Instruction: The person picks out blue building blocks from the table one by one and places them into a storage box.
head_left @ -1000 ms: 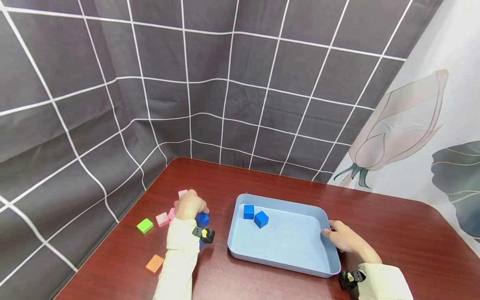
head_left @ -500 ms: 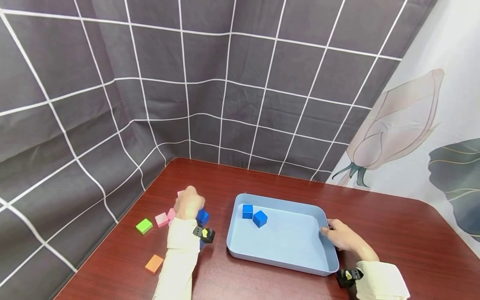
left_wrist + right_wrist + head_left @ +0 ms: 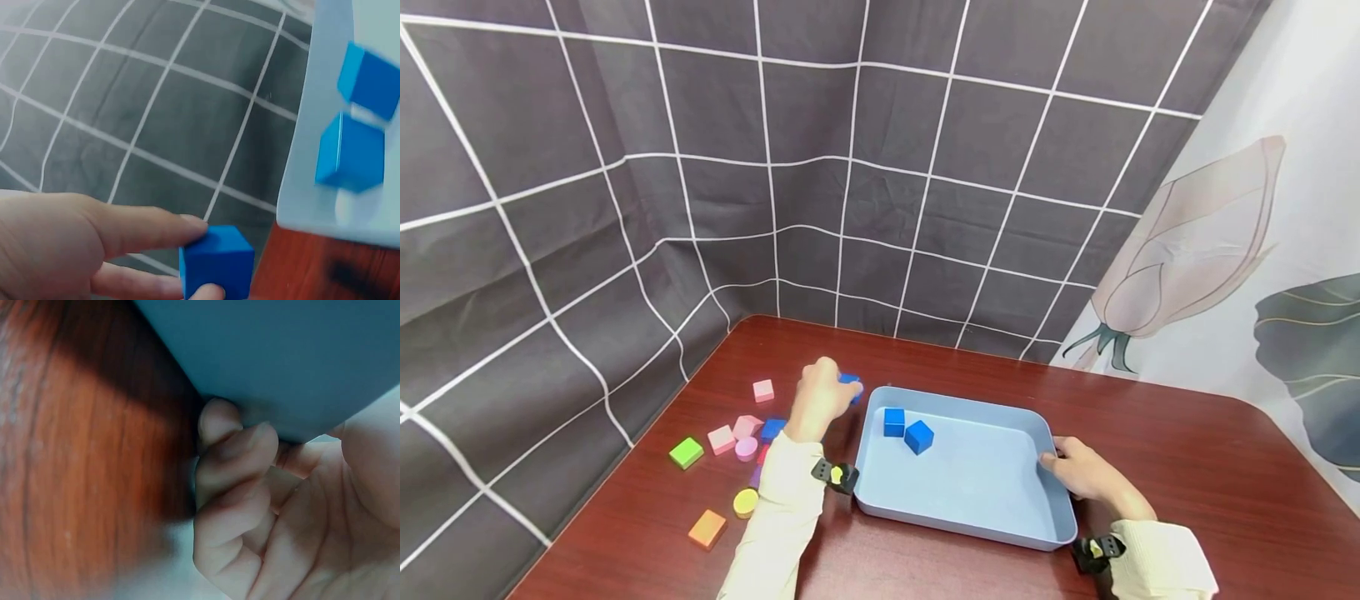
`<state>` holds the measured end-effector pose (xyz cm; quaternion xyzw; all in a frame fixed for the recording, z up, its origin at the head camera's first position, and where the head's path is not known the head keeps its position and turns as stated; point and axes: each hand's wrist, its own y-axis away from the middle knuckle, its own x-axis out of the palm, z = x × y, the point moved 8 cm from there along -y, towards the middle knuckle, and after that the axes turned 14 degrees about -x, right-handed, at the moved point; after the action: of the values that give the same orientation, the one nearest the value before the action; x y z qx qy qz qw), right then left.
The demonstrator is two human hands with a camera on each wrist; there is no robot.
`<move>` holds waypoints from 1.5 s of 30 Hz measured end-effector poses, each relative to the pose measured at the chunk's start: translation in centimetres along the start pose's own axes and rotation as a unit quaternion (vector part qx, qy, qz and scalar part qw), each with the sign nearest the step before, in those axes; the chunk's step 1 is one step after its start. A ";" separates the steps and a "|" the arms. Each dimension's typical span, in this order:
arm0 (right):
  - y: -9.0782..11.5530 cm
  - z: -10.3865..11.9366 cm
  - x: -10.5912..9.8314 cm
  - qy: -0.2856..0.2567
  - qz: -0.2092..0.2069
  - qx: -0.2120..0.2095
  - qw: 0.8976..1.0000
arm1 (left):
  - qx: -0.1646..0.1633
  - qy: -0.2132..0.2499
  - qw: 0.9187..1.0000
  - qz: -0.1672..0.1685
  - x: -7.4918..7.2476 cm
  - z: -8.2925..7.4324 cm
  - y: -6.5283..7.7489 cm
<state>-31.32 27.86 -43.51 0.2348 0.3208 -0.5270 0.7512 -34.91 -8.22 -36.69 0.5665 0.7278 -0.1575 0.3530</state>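
Note:
My left hand pinches a blue cube between thumb and fingers, just off the far left corner of a light blue tray. Inside that tray, near its left end, two more blue cubes sit side by side, one blue cube slightly behind the other blue cube. At the tray's right wall is my right hand, gripping the rim with the thumb over the inner side. Curled fingers press against the tray's outer wall in the right wrist view.
Left of the left forearm lie loose blocks: a green block, an orange block, a yellow disc, a purple disc, a blue block and several pink ones. A dark grid-patterned cloth hangs behind the red-brown table.
My left hand has lifted a blue cube from among the loose blocks and carried it right and away, toward the tray. The right hand still grips the tray's right side.

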 end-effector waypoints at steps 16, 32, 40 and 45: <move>0.2 -0.7 -0.2 -0.003 0.001 0.008 1.000 | 0.054 0.020 0.998 0.008 1.9 -2.6 1.4; 0.5 -0.8 0.0 -0.015 -0.003 0.017 1.000 | 0.131 0.010 0.990 0.052 5.0 -6.2 3.4; 0.2 -0.6 0.1 -0.023 -0.005 0.020 1.000 | 0.157 -0.012 0.986 0.047 6.4 -7.4 3.6; 0.1 -0.6 0.1 -0.024 -0.006 0.018 1.000 | 0.173 -0.032 0.983 0.051 7.8 -7.9 3.7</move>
<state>-31.40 28.27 -43.96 0.2336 0.2947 -0.5428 0.7510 -34.98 3.47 -35.95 0.6503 0.6476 -0.2810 0.2807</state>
